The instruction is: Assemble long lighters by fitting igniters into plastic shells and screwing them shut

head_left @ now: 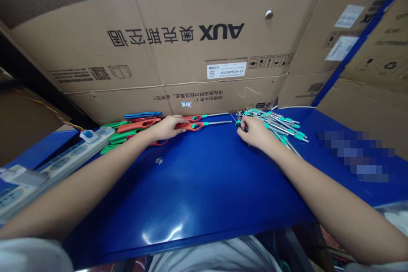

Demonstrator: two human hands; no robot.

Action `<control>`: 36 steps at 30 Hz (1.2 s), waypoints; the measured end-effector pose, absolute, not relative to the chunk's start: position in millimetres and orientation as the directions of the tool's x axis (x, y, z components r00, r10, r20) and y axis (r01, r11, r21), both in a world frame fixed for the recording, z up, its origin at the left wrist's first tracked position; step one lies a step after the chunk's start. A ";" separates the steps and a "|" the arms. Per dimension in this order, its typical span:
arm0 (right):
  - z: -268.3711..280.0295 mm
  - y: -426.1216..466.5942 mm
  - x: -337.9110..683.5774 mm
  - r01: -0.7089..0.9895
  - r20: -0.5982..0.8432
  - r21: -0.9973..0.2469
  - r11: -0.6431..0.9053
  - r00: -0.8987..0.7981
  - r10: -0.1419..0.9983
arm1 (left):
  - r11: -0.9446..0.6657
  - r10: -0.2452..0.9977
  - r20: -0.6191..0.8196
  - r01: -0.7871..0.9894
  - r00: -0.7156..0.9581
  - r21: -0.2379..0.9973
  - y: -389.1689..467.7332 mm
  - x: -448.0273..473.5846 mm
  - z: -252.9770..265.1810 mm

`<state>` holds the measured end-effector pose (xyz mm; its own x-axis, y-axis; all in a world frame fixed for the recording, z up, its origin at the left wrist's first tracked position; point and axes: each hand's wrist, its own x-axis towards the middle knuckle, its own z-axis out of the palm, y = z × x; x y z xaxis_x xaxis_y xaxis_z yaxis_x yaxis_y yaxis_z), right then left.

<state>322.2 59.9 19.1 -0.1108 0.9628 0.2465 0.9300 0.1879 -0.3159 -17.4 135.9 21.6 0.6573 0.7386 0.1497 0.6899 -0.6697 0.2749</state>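
Observation:
My left hand point(168, 127) is closed around the red body of a long-nosed lighter point(192, 126), whose metal tube points right. Just behind it lies a second red long-nosed lighter point(193, 117). My right hand point(257, 132) is closed on a small dark-handled tool point(244, 126) with a thin shaft, which looks like a screwdriver; the fingers hide most of it. Beside and behind that hand is a pile of metal lighter tubes with teal ends point(285, 125). Left of my left hand lie several green, red and blue lighter bodies point(137, 125), partly covered by my forearm.
The blue tabletop point(204, 187) is backed by an upright cardboard sheet point(178, 63). A white power strip point(70, 157) with plugs runs along the left side. Some tiny pale pieces point(158, 161) lie near my left forearm. A blurred-out patch point(357, 155) covers something at the right.

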 end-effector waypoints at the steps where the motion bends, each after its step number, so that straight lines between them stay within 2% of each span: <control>1: 16.2 59.9 320.6 0.931 0.224 -0.313 0.189 -0.121 0.967 | -0.664 0.744 0.150 0.696 0.651 0.273 137.5 -15.7 20.1; 7: 5.2 61.6 321.4 0.950 0.075 -0.287 0.122 -0.105 0.992 | -0.632 0.774 0.152 0.734 0.615 0.249 145.6 -8.8 16.0; 15: 18.2 59.0 329.0 0.978 -0.021 -0.209 0.025 -0.030 0.999 | -0.616 0.787 0.152 0.756 0.598 0.219 148.0 -8.3 17.5; 21: 21.6 56.0 333.4 0.988 -0.008 -0.143 0.050 -0.051 0.999 | -0.581 0.812 0.196 0.793 0.550 0.183 136.1 -14.2 31.4; 26: 22.5 52.5 332.8 0.992 0.063 -0.123 0.035 -0.028 0.998 | -0.441 0.893 0.182 0.880 0.412 0.177 108.0 -46.0 55.2; 30: 22.3 47.5 325.1 0.964 0.234 -0.177 0.200 -0.156 0.960 | -0.424 0.905 0.075 0.879 0.418 0.217 77.0 -80.0 58.6; 33: 20.2 42.2 314.7 0.912 0.275 -0.236 0.337 -0.270 0.923 | -0.406 0.911 0.040 0.874 0.411 0.266 57.7 -101.2 54.4; 34: 18.9 40.4 311.0 0.897 0.279 -0.249 0.365 -0.295 0.914 | -0.397 0.914 0.032 0.878 0.403 0.267 53.4 -106.3 53.2; 36: 15.5 37.3 304.3 0.869 0.293 -0.261 0.420 -0.343 0.893 | -0.385 0.922 0.042 0.904 0.384 0.188 48.9 -112.8 51.4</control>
<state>304.3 37.3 15.5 -0.3430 0.8926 0.2926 0.8693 0.4196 -0.2611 -112.8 48.9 51.4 0.3844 0.9222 0.0424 0.9035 -0.3852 0.1877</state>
